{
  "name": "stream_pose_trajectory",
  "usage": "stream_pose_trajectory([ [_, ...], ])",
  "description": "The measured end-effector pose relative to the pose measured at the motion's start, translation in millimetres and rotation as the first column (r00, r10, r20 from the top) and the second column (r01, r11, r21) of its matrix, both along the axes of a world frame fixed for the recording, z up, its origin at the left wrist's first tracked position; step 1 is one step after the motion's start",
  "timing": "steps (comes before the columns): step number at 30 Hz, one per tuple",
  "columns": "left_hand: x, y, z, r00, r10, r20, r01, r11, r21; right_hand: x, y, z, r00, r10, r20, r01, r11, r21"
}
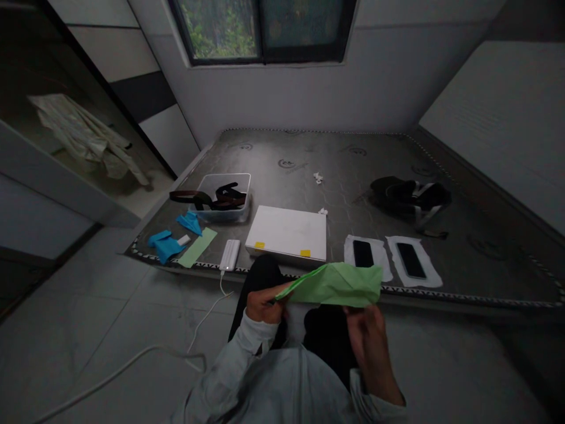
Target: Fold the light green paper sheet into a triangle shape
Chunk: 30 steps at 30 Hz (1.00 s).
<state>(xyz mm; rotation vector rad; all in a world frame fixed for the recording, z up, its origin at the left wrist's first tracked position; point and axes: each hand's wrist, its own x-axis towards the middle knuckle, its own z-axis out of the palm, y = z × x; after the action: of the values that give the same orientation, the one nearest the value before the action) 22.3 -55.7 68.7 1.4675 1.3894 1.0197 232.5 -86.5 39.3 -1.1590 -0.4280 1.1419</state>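
A folded green paper (335,284) is held in front of me over my lap. My left hand (263,303) pinches its left tip. My right hand (368,330) grips its lower right edge from below. The paper is creased into a flat, pointed shape. Just beyond it a white board (286,232) with two yellow tabs lies near the mattress edge (441,291).
On the mattress lie blue folded papers (165,244), a green strip (197,247), a white power bank (230,255) with a cable, a clear tub (223,197) holding dark belts, two phones (363,253) on white sheets, and dark clothes (410,194). A wardrobe stands at the left.
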Motion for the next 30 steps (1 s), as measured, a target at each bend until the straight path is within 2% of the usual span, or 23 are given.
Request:
stream_pose_trajectory([
  [2,5.4,-3.8,0.6,0.999,-0.005,0.039,0.006,1.000,-0.024,-9.4,-4.9,-5.6,0.993,0.120,0.009,-0.120,0.993,0.005],
  [3,9.3,-6.2,0.0,0.999,-0.008,0.042,0.011,0.998,-0.057,-14.7,-6.9,-6.6,0.987,0.158,0.036,-0.156,0.987,-0.037],
  [6,21.1,-13.6,-6.0,0.999,-0.052,0.010,0.053,0.983,-0.176,-28.5,-9.0,-2.7,0.978,0.159,0.136,-0.116,0.953,-0.280],
  [8,24.7,-16.4,-12.3,0.995,-0.103,-0.012,0.098,0.969,-0.228,-31.8,-7.3,3.5,0.962,0.150,0.228,-0.061,0.932,-0.358],
  [10,22.6,-15.5,-17.8,0.991,-0.127,-0.038,0.117,0.971,-0.206,-29.1,-4.9,9.6,0.933,0.179,0.312,-0.060,0.933,-0.354],
  [13,12.8,-8.3,-19.3,0.993,-0.114,-0.020,0.108,0.978,-0.176,-19.6,-2.0,15.8,0.888,0.244,0.388,-0.132,0.947,-0.295],
  [16,4.9,-1.1,-12.5,0.987,-0.112,0.119,0.143,0.945,-0.293,-13.8,0.5,17.9,0.886,0.269,0.378,-0.167,0.945,-0.282],
  [18,3.5,0.6,-6.8,0.971,-0.132,0.201,0.192,0.930,-0.315,-14.4,2.5,16.3,0.910,0.254,0.326,-0.153,0.940,-0.304],
  [22,2.6,-1.8,-5.6,0.941,-0.179,0.286,0.235,0.957,-0.173,-20.1,4.5,6.3,0.960,0.175,0.221,-0.112,0.956,-0.271],
  [24,-1.6,-3.4,-12.8,0.916,-0.202,0.348,0.257,0.959,-0.119,-22.0,3.8,1.1,0.972,0.150,0.182,-0.105,0.967,-0.234],
  [27,-13.4,-3.9,-29.0,0.855,-0.307,0.417,0.357,0.933,-0.044,-22.2,1.8,-3.3,0.979,0.150,0.139,-0.118,0.970,-0.213],
  [28,-17.5,-3.5,-34.1,0.857,-0.354,0.375,0.378,0.926,0.011,-22.0,1.3,-3.9,0.982,0.149,0.120,-0.121,0.969,-0.214],
  [30,-23.7,-2.1,-41.6,0.910,-0.372,0.183,0.352,0.926,0.133,-21.6,0.9,-4.0,0.985,0.152,0.085,-0.129,0.966,-0.225],
])
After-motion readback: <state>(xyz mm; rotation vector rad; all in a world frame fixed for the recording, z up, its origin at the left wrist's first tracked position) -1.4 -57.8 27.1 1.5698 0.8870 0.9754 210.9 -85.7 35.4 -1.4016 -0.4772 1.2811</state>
